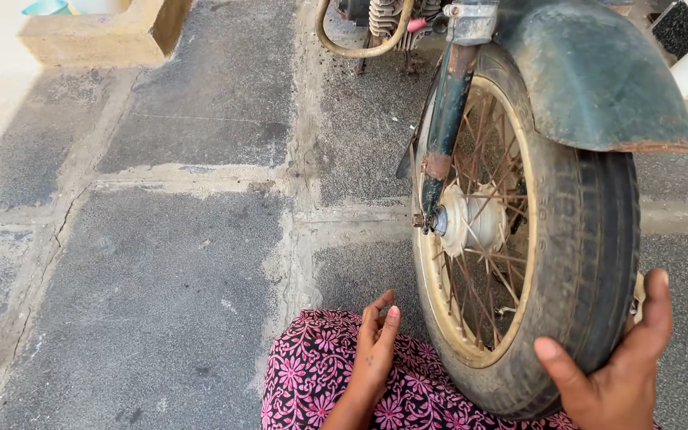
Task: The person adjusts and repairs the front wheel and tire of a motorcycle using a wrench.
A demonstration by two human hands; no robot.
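**Hand on the tyre of a motorbike's front wheel**

The right hand is spread wide around the bottom of the tyre, thumb on the near tread and fingers wrapping the far side. The left hand is open and holds nothing, fingers loosely together, hovering just beside the wheel's pale rim above a lap in pink flowered cloth. The wheel stands upright on the grey paved ground, with rusty spokes running to the hub. A dark fork leg drops to the axle, and a worn green mudguard arches over the tyre's top.
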